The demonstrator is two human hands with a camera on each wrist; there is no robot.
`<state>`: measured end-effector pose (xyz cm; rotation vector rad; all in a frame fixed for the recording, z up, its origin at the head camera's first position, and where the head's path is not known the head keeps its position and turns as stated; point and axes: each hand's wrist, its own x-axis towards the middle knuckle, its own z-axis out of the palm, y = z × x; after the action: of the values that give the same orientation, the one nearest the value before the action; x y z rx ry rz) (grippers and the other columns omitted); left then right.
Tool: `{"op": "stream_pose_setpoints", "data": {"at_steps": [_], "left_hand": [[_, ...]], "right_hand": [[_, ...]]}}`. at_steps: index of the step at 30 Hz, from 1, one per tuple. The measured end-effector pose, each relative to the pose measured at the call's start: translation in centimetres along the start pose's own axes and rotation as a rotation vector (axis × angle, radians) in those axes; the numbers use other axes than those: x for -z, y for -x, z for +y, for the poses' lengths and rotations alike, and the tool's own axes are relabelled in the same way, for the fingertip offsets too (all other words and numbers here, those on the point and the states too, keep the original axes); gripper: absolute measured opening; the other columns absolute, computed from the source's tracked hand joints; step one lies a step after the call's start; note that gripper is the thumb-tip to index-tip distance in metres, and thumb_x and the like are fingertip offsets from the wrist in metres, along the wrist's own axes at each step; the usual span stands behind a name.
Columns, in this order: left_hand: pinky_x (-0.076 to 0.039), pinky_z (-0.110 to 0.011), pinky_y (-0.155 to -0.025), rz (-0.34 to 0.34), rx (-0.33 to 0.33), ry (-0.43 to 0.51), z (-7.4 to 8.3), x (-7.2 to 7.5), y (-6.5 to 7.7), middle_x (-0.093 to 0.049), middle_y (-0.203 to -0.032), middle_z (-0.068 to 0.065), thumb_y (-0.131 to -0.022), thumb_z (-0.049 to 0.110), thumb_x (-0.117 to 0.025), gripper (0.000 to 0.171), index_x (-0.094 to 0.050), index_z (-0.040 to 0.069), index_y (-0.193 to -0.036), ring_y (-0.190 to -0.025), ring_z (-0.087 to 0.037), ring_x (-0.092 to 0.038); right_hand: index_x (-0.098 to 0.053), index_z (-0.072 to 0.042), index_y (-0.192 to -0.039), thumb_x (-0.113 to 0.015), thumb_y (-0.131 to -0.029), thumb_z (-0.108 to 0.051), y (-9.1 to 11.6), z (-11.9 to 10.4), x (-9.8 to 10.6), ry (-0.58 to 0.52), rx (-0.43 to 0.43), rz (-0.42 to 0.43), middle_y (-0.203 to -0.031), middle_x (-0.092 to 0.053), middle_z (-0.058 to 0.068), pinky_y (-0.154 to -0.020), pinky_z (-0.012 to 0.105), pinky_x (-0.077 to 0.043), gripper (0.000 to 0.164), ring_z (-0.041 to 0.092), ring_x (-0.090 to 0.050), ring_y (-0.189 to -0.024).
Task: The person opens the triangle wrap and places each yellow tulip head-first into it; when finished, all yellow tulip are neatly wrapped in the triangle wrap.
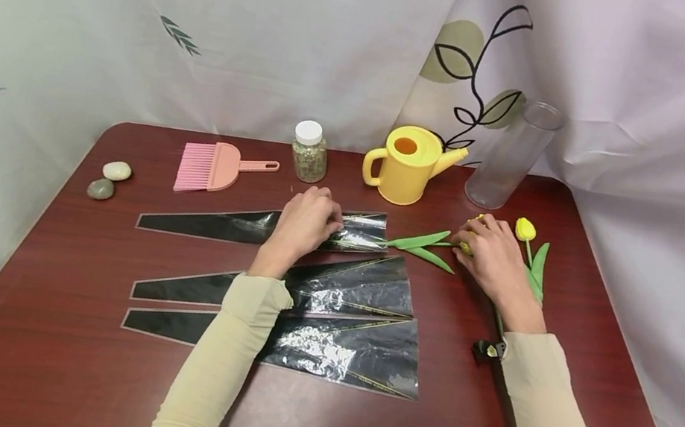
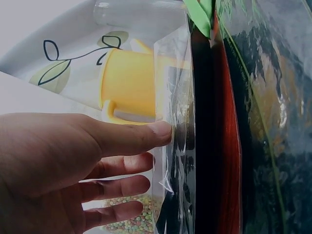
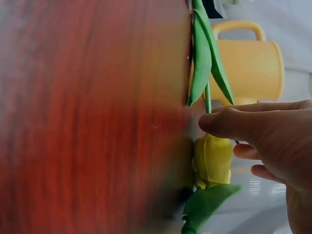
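Observation:
My left hand pinches the upper edge of the farthest flower sleeve, a black and clear plastic wrap that tapers leftward. In the left wrist view the thumb lies on its clear film, with the other fingertips at the film's edge. A yellow artificial tulip lies with its stem end inside the sleeve's wide right mouth, its green leaves outside. My right hand pinches its stem just below the bloom. A second yellow tulip lies right of that hand, its stem partly hidden by the wrist.
Two more sleeves lie nearer me. Along the back stand a jar of small pellets, a yellow watering can and a clear cylinder vase. A pink brush and two stones lie at left.

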<state>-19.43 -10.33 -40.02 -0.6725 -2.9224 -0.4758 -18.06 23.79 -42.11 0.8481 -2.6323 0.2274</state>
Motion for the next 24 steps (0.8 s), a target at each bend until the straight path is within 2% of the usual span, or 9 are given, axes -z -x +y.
{"op": "stream_pose_setpoints", "data": {"at_steps": [6,11,18,24], "left_hand": [[-0.047,-0.043,-0.079,0.007,-0.016,0.010,0.0,0.0,-0.1,-0.059,-0.086,-0.002,-0.086,0.021,-0.078,0.007,-0.077,0.014,-0.084,-0.088,-0.025,-0.056],[-0.047,-0.041,-0.078,0.024,-0.046,0.046,0.3,0.0,-0.3,-0.059,-0.085,-0.001,-0.085,0.022,-0.078,0.007,-0.077,0.015,-0.085,-0.088,-0.024,-0.055],[-0.045,-0.038,-0.077,0.040,-0.097,0.076,1.3,0.0,-0.5,-0.058,-0.085,0.001,-0.086,0.023,-0.078,0.007,-0.077,0.017,-0.086,-0.087,-0.021,-0.054],[-0.044,-0.037,-0.077,0.037,-0.086,0.070,1.8,-0.2,-0.5,-0.057,-0.083,0.002,-0.086,0.024,-0.078,0.007,-0.078,0.017,-0.088,-0.086,-0.020,-0.054]], "right_hand": [[-0.074,-0.006,-0.080,-0.082,-0.074,-0.007,-0.6,0.2,0.1,-0.014,0.036,0.016,-0.086,-0.064,0.006,-0.085,0.047,-0.040,0.009,0.031,-0.052,-0.092],[-0.074,-0.011,-0.080,-0.081,-0.075,-0.010,-1.9,-0.8,0.0,-0.157,0.002,-0.005,-0.091,-0.064,0.002,-0.087,0.046,-0.038,0.008,0.027,-0.052,-0.096],[-0.076,-0.015,-0.084,-0.080,-0.079,-0.013,-4.1,-3.1,-1.3,-0.377,-0.049,-0.029,-0.096,-0.064,-0.003,-0.084,0.043,-0.036,0.006,0.021,-0.050,-0.098],[-0.076,-0.016,-0.083,-0.080,-0.080,-0.013,-4.5,-3.8,-2.5,-0.449,-0.082,-0.033,-0.099,-0.061,-0.003,-0.086,0.042,-0.035,0.006,0.020,-0.048,-0.098]]}}
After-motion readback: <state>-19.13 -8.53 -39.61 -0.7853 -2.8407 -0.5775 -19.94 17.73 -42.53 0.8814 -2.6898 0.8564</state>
